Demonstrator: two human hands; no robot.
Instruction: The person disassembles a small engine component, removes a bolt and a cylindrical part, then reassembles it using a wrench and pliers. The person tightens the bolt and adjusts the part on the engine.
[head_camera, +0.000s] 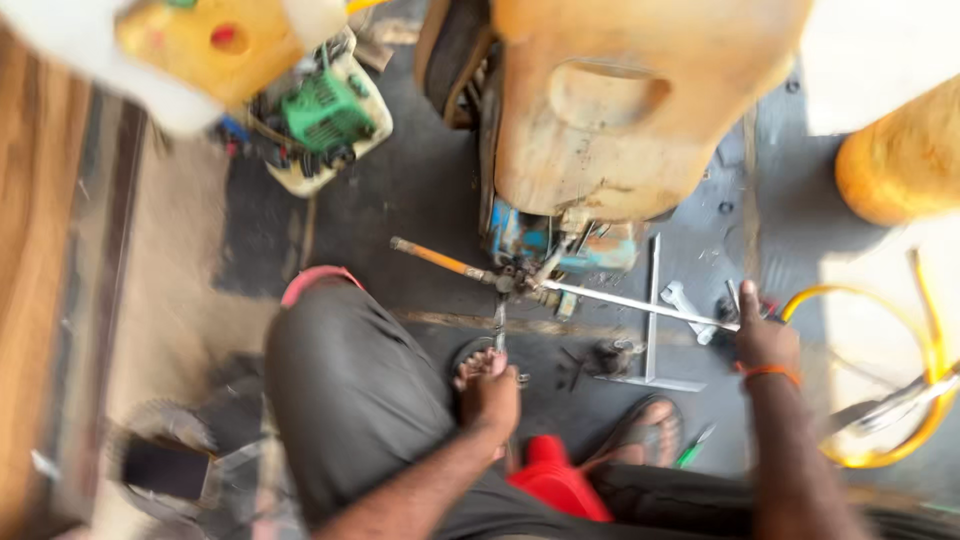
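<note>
Your left hand (490, 395) is curled shut around the lower arm of a metal cross wrench (520, 283), gripping it just above your sandalled foot. Your right hand (765, 338) is out at the far end of the long silver arm, fingers closed on it, with an orange band at the wrist. The picture is blurred, so I cannot tell how firmly either hand is seated.

The wrench's hub sits against the blue engine block (530, 240) under the big yellow tank (620, 100), on the dark floor (400, 200). A third arm with an orange handle (435, 258) sticks out to the left, free.

The risks, as I judge them: your hands are well apart on two different arms, so if the socket slips off its fitting, the wrench could swing and your left knuckles could strike your foot or the floor. The free orange arm could sweep toward your knee. Uneven pull could tilt the hub off square and round the fitting.

Near your right hand lie a loose spanner (685, 305) and a yellow hose loop (900, 380); either could catch the arm. A red container (555, 480) sits between your feet, and a green screwdriver (695, 447) lies beside your other foot, easy to kick.
</note>
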